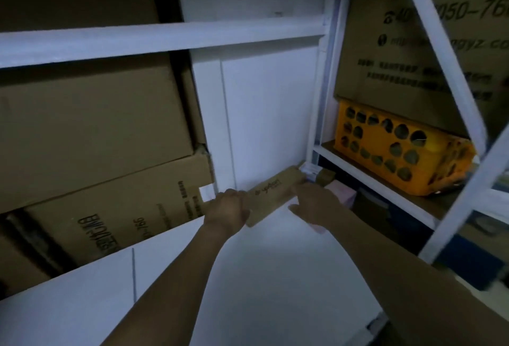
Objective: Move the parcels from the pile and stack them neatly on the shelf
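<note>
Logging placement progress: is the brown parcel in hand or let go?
In hand: left hand grips the parcel; right hand touches its right side, grip unclear.
</note>
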